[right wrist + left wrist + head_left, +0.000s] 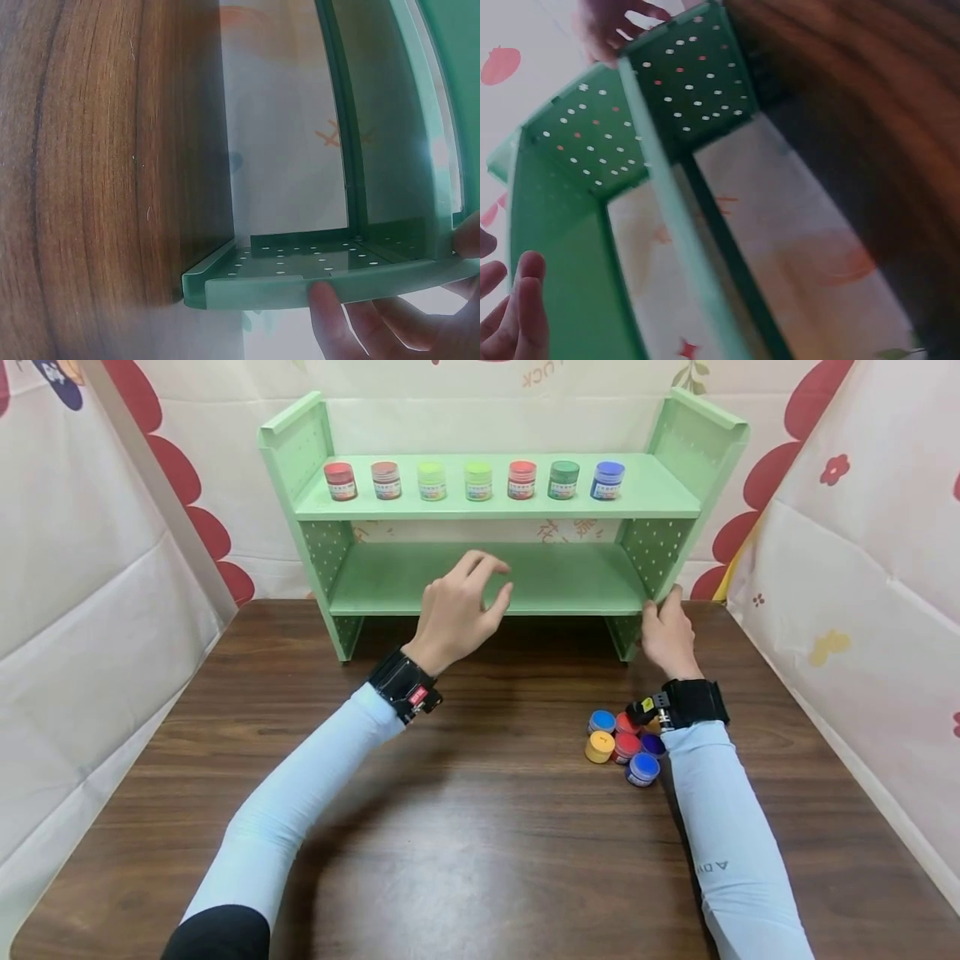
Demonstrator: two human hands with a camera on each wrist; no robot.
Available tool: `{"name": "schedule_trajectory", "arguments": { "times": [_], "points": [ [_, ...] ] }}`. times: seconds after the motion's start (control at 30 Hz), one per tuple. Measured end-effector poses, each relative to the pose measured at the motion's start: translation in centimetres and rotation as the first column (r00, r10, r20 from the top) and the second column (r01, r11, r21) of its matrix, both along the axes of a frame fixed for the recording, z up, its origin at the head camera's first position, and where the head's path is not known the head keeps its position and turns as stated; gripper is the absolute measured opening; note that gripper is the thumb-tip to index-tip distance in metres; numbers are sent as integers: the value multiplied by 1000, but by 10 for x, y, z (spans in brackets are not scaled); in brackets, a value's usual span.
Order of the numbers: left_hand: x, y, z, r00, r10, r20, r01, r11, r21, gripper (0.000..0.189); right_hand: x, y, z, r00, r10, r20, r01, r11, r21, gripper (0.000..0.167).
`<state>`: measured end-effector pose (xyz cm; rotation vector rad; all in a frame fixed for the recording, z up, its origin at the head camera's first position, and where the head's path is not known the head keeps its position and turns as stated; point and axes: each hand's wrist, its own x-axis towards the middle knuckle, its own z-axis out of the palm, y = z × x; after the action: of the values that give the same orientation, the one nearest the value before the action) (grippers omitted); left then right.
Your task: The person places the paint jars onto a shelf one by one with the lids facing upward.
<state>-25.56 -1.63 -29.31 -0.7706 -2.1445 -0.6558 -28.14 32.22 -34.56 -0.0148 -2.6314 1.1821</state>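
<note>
A green two-tier shelf rack (570, 577) stands at the back of the table. My right hand (669, 639) grips the rack's right side panel low down. In the right wrist view its thumb (468, 235) is at the panel's inner side, with the other fingers along the outer side. My left hand (457, 617), fingers loosely bent and holding nothing, hovers before the lower shelf. The left wrist view shows only its fingertips (531, 307) at the edge. Several small lidded jars stand in a row on the upper shelf, from a red jar (341, 482) to a blue jar (607, 481).
Near my right wrist, a cluster of similar jars stands on the brown wooden table (465, 827), among them a yellow jar (599, 747) and a blue jar (642, 769). My right forearm partly covers this group. Patterned white cloth (847, 577) hangs behind and on both sides.
</note>
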Motion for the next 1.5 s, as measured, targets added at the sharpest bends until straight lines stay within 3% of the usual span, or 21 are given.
{"name": "schedule_trajectory", "arguments": {
  "times": [0.33, 0.5, 0.63, 0.8, 0.9, 1.03, 1.1, 1.2, 1.27, 1.4, 1.5],
  "points": [
    [-4, -44, -42, 990, 96, 103, -104, 991, 79, 19, 2, 2, -2, 1000, -1, 3, 1, 1000, -4, 60],
    [-12, -71, -49, 972, 189, 141, -204, 974, 98, 18, 4, 2, -4, 1000, -8, 12, 8, 1000, 0, 60],
    [-18, -94, -48, 942, 290, 171, -315, 938, 147, 20, 4, 3, -5, 1000, -19, 3, 19, 1000, 5, 60],
    [-20, -121, -40, 881, 436, 187, -472, 843, 257, 25, 2, 3, -4, 1000, -16, 5, 16, 1000, 11, 61],
    [-20, -132, -35, 849, 500, 172, -528, 780, 336, 28, 2, 4, -2, 1000, -18, 8, 17, 1000, 18, 60],
    [-23, -144, -32, 826, 535, 177, -548, 687, 477, 30, 1, 5, 0, 1000, -24, 3, 24, 1000, 20, 60],
    [-26, -151, -32, 812, 548, 200, -556, 623, 550, 32, 0, 6, 0, 1000, -23, 4, 23, 1000, 17, 60],
    [-30, -162, -35, 800, 543, 255, -569, 554, 607, 44, 0, 5, 0, 1000, -18, 11, 18, 1000, 17, 61],
    [-33, -169, -37, 815, 500, 293, -562, 554, 614, 54, -1, 4, 0, 1000, -15, 11, 14, 1000, 19, 61],
    [-38, -180, -44, 870, 303, 389, -490, 618, 615, 66, -1, 1, 1, 1000, -9, 8, 9, 1000, 20, 61],
    [-42, -185, -51, 882, 180, 436, -433, 672, 600, 68, -1, 0, 1, 1000, -4, 8, 4, 1000, 17, 61]
  ]
}}
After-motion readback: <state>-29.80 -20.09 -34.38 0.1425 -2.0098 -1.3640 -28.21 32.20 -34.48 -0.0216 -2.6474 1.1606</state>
